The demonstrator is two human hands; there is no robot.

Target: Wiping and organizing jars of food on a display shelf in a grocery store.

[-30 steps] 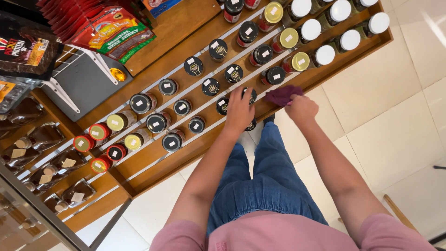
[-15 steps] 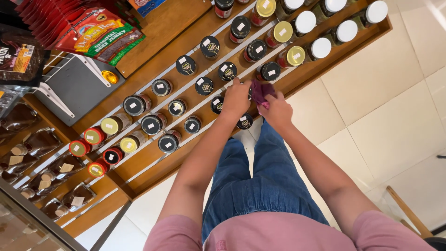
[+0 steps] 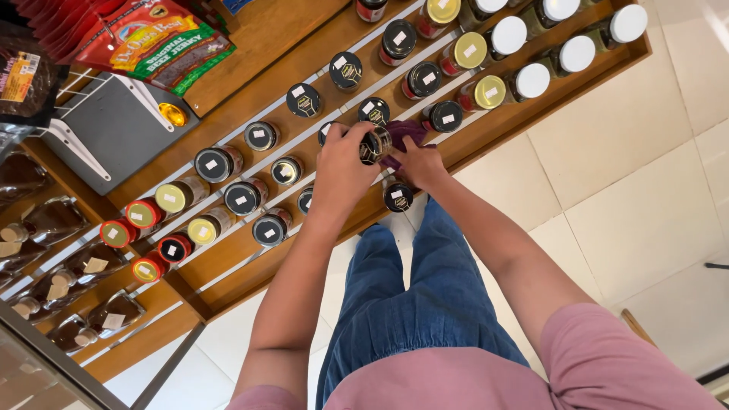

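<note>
The left hand (image 3: 340, 168) has its grip closed around a small dark jar with a black lid (image 3: 375, 143), lifted off the wooden shelf (image 3: 486, 133) and tilted so the lid faces the camera. Touching that jar from the other side, the right hand (image 3: 419, 163) presses a purple cloth (image 3: 404, 135) against it, fingers curled shut over the cloth.

Just below the right hand, at the shelf's front edge, stands another black-lidded jar (image 3: 398, 197). Just beyond the held jar stands a black-lidded jar (image 3: 373, 110), and another (image 3: 444, 117) sits just past the cloth. To the left of the left hand, a small jar with a silver-rimmed lid (image 3: 286, 171) and further black-lidded jars (image 3: 243, 197) line the rails.

Farther left of the grip come yellow-lidded jars (image 3: 203, 229) and red-lidded jars (image 3: 144, 213). Well to the right and beyond, the rows hold gold-lidded jars (image 3: 490, 91) and white-lidded jars (image 3: 577, 53).

Far left of the hands, a grey metal tray (image 3: 114, 133) lies beside bags of dried meat in red and green packaging (image 3: 156, 42), with dark sealed pouches (image 3: 45, 224) below them. Under the arms show blue jeans (image 3: 410, 304), a pink shirt (image 3: 486, 380), and a pale tiled floor (image 3: 630, 190).
</note>
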